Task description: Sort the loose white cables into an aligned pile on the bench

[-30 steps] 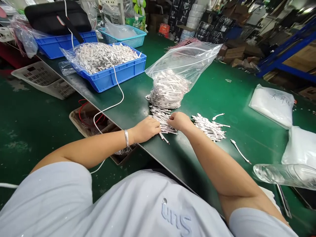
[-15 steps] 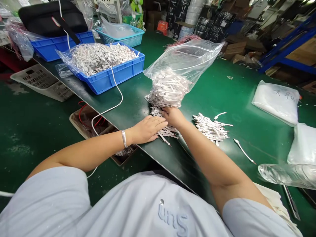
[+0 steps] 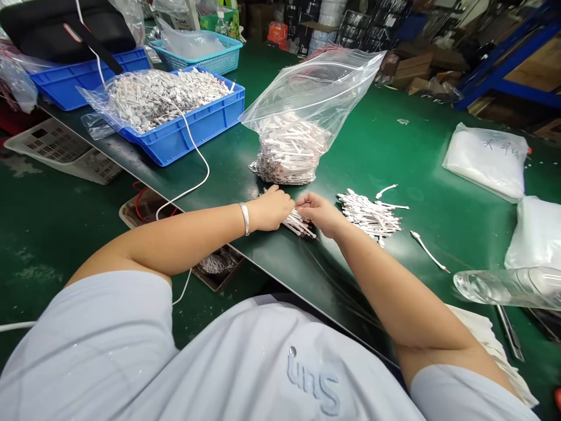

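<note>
The left hand [image 3: 272,209] is curled, its fingers covering the far end of a small bunch of white strips [image 3: 300,225] on the bench [image 3: 372,137]. The right hand [image 3: 321,213] has its fingertips pressed together just above the bunch; whether either hand pinches any strips, I cannot tell. Right of the right hand lies a looser pile [image 3: 370,215], with a lone strip [image 3: 427,251] farther right. Beyond the hands sits a zip bag [image 3: 291,149], packed at the bottom, and left of it a heaped blue tray [image 3: 188,137]. Most strips lie there; few are out. The hands hide the bunch's size.
</note>
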Motion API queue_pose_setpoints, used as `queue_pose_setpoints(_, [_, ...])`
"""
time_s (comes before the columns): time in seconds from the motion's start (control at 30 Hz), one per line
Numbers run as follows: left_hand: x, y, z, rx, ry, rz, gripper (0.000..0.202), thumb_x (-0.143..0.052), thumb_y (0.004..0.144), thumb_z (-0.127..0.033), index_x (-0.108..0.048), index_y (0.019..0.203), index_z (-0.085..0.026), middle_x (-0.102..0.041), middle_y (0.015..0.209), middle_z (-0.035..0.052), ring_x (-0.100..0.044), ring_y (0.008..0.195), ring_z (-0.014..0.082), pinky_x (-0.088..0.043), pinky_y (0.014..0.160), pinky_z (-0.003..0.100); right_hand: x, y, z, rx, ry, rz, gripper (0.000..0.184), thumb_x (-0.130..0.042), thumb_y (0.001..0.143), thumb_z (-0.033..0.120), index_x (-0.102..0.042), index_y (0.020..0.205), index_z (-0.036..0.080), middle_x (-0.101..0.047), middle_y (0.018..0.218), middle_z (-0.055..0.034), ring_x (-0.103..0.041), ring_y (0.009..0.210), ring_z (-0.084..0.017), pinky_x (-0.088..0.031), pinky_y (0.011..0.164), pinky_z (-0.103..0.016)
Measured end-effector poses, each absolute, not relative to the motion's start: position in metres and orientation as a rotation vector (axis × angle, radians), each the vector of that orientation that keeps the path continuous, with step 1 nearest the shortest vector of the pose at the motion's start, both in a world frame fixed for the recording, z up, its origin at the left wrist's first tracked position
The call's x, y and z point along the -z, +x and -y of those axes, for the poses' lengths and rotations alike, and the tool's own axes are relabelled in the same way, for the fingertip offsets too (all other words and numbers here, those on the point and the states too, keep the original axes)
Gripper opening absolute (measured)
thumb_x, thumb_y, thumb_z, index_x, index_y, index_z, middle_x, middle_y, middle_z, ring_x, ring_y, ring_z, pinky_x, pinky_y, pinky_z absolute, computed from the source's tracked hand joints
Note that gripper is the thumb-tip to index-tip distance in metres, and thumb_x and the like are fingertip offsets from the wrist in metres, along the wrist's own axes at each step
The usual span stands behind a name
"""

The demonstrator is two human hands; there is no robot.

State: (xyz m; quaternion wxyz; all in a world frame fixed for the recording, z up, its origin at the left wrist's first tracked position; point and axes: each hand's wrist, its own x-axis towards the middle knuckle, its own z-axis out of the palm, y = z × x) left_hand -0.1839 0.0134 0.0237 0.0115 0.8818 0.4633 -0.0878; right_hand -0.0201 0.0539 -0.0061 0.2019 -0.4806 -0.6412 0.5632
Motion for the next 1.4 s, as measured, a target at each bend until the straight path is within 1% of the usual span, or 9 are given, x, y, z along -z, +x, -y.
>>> queue_pose_setpoints(0.2, [-0.024, -0.182, -0.022, 0.243, 2.498, -1.569, 0.024, -0.057, 0.073, -0.027, -0.067, 0.091, -0.014, -0.07, 0.09, 0.0115, -0.065, 0.087, 0.0271, -0.043, 0.077, 0.035, 0.018, 0.013, -0.037, -1.5, -1.412, 1.161, 0.01, -0.058, 0.08, 0.02, -0.049, 0.085, 0.022, -0.07, 0.092, -0.0047, -0.067, 0.083, -0.015, -0.055, 0.078, -0.029])
queue_pose_setpoints(0.3, [-0.019, -0.182, -0.021, 0.117, 2.436, -1.671, 0.024, -0.056, 0.073, -0.03, -0.067, 0.088, -0.016, -0.07, 0.092, 0.0105, -0.065, 0.089, 0.0257, -0.044, 0.073, 0.031, 0.022, 0.024, -0.011, -1.519, -1.376, 1.071, 0.019, -0.065, 0.074, 0.023, -0.051, 0.086, 0.023, -0.069, 0.095, -0.0049, -0.068, 0.09, -0.016, -0.056, 0.084, -0.03])
queue_pose_setpoints(0.43, [-0.013, -0.175, -0.018, 0.119, 2.534, -1.662, 0.028, -0.056, 0.073, -0.027, -0.065, 0.097, -0.014, -0.069, 0.098, 0.012, -0.065, 0.094, 0.0259, -0.045, 0.076, 0.03, 0.024, 0.02, 0.01, -1.658, -1.272, 0.971, 0.036, -0.078, 0.063, 0.03, -0.062, 0.094, 0.021, -0.068, 0.094, -0.0035, -0.067, 0.087, -0.017, -0.057, 0.076, -0.028])
queue_pose_setpoints(0.53, [-0.014, -0.17, -0.016, 0.179, 2.513, -1.645, 0.033, -0.056, 0.072, -0.025, -0.063, 0.102, -0.014, -0.069, 0.097, 0.0113, -0.066, 0.089, 0.0258, -0.044, 0.069, 0.03, 0.024, 0.016, 0.0, -1.446, -1.344, 1.121, 0.043, -0.079, 0.062, 0.043, -0.068, 0.097, 0.02, -0.066, 0.085, -0.0017, -0.064, 0.08, -0.017, -0.053, 0.071, -0.029])
queue_pose_setpoints(0.67, [-0.013, -0.169, -0.015, 0.113, 2.479, -1.658, 0.027, -0.056, 0.071, -0.022, -0.064, 0.096, -0.016, -0.07, 0.095, 0.0098, -0.066, 0.088, 0.025, -0.043, 0.068, 0.029, 0.026, 0.02, -0.016, -1.211, -1.306, 1.358, 0.046, -0.077, 0.061, 0.046, -0.071, 0.096, 0.017, -0.063, 0.075, 0.0004, -0.056, 0.064, -0.013, -0.049, 0.07, -0.032])
queue_pose_setpoints(0.9, [-0.011, -0.17, -0.014, -0.093, 2.437, -1.646, 0.016, -0.055, 0.069, -0.024, -0.064, 0.08, -0.018, -0.068, 0.081, 0.007, -0.063, 0.078, 0.0228, -0.039, 0.065, 0.028, 0.006, 0.029, -0.011, -1.027, -1.125, 1.701, 0.021, -0.064, 0.074, 0.04, -0.067, 0.074, 0.019, -0.062, 0.064, 0.0006, -0.053, 0.057, -0.013, -0.043, 0.06, -0.029])
queue_pose_setpoints(1.07, [-0.011, -0.177, -0.013, -0.421, 2.164, -1.621, 0.01, -0.056, 0.065, -0.02, -0.059, 0.075, -0.019, -0.059, 0.067, 0.0, -0.054, 0.064, 0.0172, -0.037, 0.061, 0.027, -0.029, 0.07, -0.027, -0.749, -1.41, 1.637, 0.016, -0.063, 0.076, 0.032, -0.06, 0.069, 0.018, -0.057, 0.056, 0.0021, -0.052, 0.052, -0.013, -0.039, 0.053, -0.026])
queue_pose_setpoints(1.2, [-0.009, -0.171, -0.01, -0.806, 1.789, -1.303, 0.018, -0.061, 0.066, -0.021, -0.061, 0.084, -0.016, -0.058, 0.07, -0.0018, -0.052, 0.066, 0.0135, -0.04, 0.063, 0.026, -0.039, 0.079, -0.024, -0.979, -1.573, 1.755, 0.014, -0.068, 0.071, 0.029, -0.062, 0.066, 0.017, -0.059, 0.053, 0.001, -0.053, 0.048, -0.012, -0.037, 0.05, -0.025])
queue_pose_setpoints(1.4, [-0.009, -0.136, -0.008, -1.07, 1.526, -0.899, 0.038, -0.076, 0.066, -0.043, -0.064, 0.087, -0.014, -0.064, 0.079, 0.0023, -0.056, 0.073, 0.0144, -0.045, 0.072, 0.03, -0.046, 0.043, -0.018, -1.179, -1.299, 1.764, 0.013, -0.068, 0.068, 0.028, -0.061, 0.069, 0.017, -0.059, 0.058, 0.0014, -0.052, 0.053, -0.011, -0.035, 0.049, -0.023])
